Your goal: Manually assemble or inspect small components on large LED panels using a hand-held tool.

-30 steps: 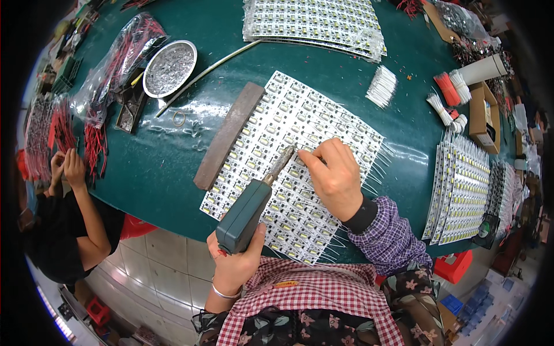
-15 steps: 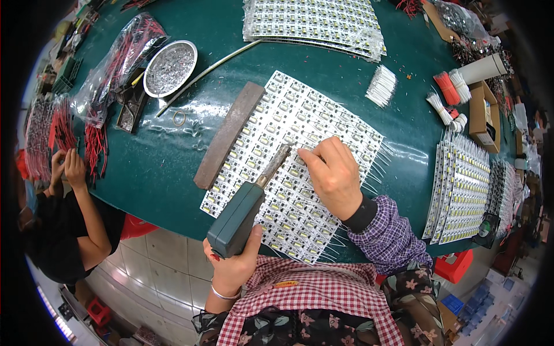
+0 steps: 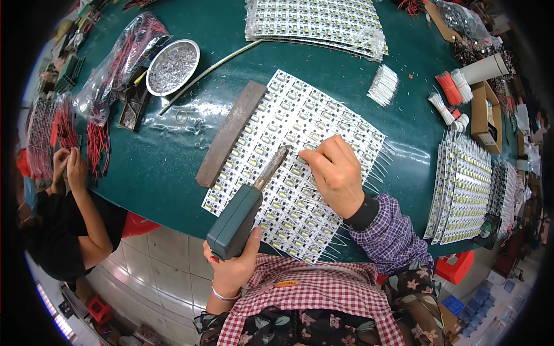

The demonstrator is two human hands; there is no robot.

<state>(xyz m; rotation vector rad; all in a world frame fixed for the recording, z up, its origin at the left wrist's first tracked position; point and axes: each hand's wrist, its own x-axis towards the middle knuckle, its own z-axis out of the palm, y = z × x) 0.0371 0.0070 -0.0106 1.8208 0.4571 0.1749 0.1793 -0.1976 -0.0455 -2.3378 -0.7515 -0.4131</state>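
My left hand [image 3: 234,268] is wrapped round the dark green handle of a soldering gun [image 3: 235,222]. Its metal tip rests at or just over the middle of a white circuit board panel [image 3: 277,199] covered with rows of small yellow parts. Close to the tip, the thumb and forefinger of my right hand [image 3: 337,173] are pinched together over the panel. What is between them is too small to make out. Thin white wires [image 3: 375,177] stick out along the panel's right edge, and more lie across it. A brown bar [image 3: 232,134] lies along the left edge.
Far left stand a bowl of metal bits [image 3: 172,67] and a bag of red wires [image 3: 124,63]. Cut white wires [image 3: 383,85] lie beyond my right hand. Board stacks stand at the back [image 3: 314,26] and right [image 3: 461,190]. A co-worker's hands [image 3: 70,167] hold red wires at left.
The soldering gun's tip has shifted slightly left, a little away from my right fingertips. My right hand keeps its pinch at nearly the same place on the panel.
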